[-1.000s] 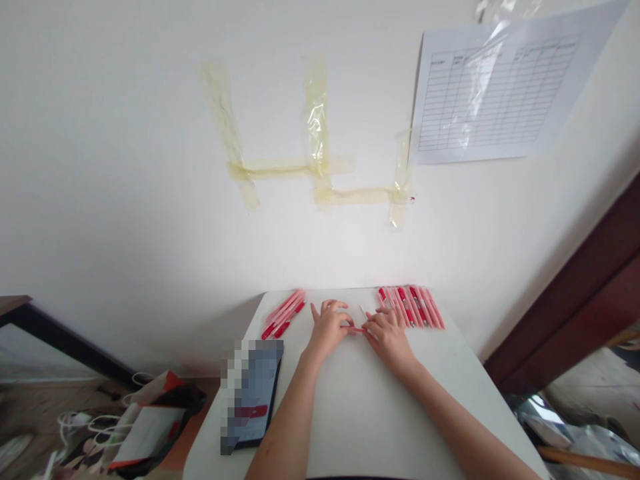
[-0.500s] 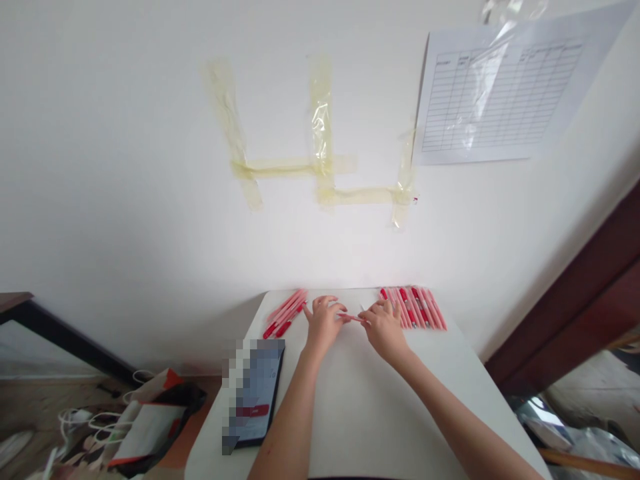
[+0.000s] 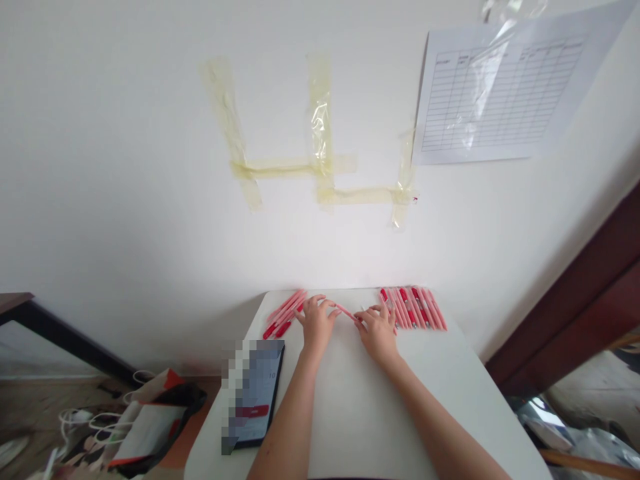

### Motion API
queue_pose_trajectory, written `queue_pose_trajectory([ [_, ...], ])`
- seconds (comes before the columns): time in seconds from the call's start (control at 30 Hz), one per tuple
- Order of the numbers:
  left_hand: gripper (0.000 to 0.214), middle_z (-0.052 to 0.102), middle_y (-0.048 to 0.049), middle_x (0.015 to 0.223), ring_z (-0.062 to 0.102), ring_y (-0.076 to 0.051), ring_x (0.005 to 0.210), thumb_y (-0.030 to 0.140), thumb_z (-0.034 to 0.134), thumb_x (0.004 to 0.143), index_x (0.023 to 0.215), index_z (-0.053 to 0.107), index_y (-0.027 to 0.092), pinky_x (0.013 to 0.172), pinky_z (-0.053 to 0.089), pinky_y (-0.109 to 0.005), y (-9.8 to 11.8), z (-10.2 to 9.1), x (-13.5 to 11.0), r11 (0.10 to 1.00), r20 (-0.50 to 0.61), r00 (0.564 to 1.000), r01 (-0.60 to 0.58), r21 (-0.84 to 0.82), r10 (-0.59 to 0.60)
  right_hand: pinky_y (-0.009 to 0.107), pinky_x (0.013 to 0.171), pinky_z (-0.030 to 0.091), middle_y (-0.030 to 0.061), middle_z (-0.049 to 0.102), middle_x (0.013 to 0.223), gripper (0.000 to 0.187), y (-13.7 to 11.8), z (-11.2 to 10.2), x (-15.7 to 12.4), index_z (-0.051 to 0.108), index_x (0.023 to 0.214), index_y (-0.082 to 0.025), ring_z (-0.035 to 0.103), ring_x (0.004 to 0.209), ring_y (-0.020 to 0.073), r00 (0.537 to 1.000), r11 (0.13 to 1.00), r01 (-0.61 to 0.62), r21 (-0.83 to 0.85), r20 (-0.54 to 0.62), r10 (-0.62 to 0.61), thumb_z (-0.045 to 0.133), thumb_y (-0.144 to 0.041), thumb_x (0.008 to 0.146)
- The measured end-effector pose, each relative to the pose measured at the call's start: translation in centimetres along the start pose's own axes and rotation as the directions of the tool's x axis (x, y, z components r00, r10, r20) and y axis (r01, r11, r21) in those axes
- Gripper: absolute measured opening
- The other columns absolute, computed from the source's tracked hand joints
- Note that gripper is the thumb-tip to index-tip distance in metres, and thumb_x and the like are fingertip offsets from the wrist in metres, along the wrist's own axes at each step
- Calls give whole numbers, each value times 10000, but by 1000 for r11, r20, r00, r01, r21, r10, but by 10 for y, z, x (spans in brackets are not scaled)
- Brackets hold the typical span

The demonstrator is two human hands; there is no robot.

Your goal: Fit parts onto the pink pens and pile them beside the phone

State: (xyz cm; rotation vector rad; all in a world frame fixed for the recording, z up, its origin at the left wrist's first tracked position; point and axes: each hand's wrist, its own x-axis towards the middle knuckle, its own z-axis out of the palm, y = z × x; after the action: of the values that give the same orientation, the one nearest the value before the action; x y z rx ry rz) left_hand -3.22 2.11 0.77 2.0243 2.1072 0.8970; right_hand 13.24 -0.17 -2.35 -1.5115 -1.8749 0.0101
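Note:
Both of my hands are at the far middle of a white table, holding one pink pen between them. My left hand pinches the pen's left end with its fingers curled. At the pen's right end my right hand is closed on it. A loose pile of pink and red pens lies just left of my left hand. A neat row of several pens lies just right of my right hand, near the wall.
A tablet lies at the table's left edge. Bags and cables sit on the floor to the left. The wall carries tape strips and a printed sheet. A dark wooden frame stands at the right.
Both hands have slid a little to the left and farther from me, with the pen between them. The pen now slopes down to the right.

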Motion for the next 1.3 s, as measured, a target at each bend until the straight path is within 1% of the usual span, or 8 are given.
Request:
queue_pose_trajectory([
  [0.2,145,599,-51,1271,448,-286,1258,328,661,847,979,716,305,1106,141,-694,0,3,0,1000,-14,1000,-26,-10,26,670,1067,203,39,730,947,169,2,-1,-3,713,977,-315,521,1087,285,1000,999,14,43,27,-15,575,-269,891],
  [0.37,158,591,-62,1276,431,-295,1266,346,649,852,987,714,297,1101,124,-707,0,4,0,1000,19,1000,-5,-20,5,623,1056,258,33,726,958,161,3,1,-3,712,977,-315,523,1082,277,998,998,19,62,51,-22,591,-273,880],
  [0.67,189,586,-72,1270,457,-294,1261,410,581,887,922,688,258,1078,180,-735,-3,10,2,997,7,1000,19,-80,-18,581,1052,281,45,717,953,165,5,4,-2,715,992,-294,522,1079,280,998,998,35,61,57,-39,626,-259,858],
  [0.8,217,541,-75,1341,412,-298,1314,420,555,897,877,669,236,1083,137,-757,-6,11,4,997,16,998,55,-57,-54,536,1021,335,54,699,935,176,8,5,-3,707,1019,-278,516,1068,283,999,995,40,95,9,-41,588,-306,892],
  [1.0,297,516,-91,1376,317,-321,1373,442,517,902,821,690,214,1090,72,-764,-11,8,7,996,70,996,54,64,-59,460,959,393,79,677,959,266,13,3,-2,697,1035,-240,495,1060,270,995,991,10,131,-95,3,460,-338,964],
  [1.07,307,515,-103,1380,302,-329,1377,450,519,895,827,704,214,1084,57,-771,-11,7,7,993,86,995,48,104,-57,472,984,377,80,672,990,252,14,0,-2,701,1041,-240,480,1083,273,996,994,-5,108,-90,15,483,-334,956],
  [1.13,312,514,-110,1380,294,-336,1378,461,517,892,848,712,220,1073,51,-783,-11,8,6,990,87,995,34,139,-47,505,1036,335,67,663,1024,211,14,-3,-2,710,1041,-265,460,1121,278,999,998,-4,68,-47,8,551,-343,926],
  [1.3,326,514,-114,1381,291,-349,1372,462,493,907,877,714,225,1058,60,-798,-11,15,2,977,59,998,-27,212,15,602,1138,144,43,638,1093,133,7,-8,-4,747,926,-312,424,1200,292,998,1000,25,-15,66,-24,645,-375,868],
])
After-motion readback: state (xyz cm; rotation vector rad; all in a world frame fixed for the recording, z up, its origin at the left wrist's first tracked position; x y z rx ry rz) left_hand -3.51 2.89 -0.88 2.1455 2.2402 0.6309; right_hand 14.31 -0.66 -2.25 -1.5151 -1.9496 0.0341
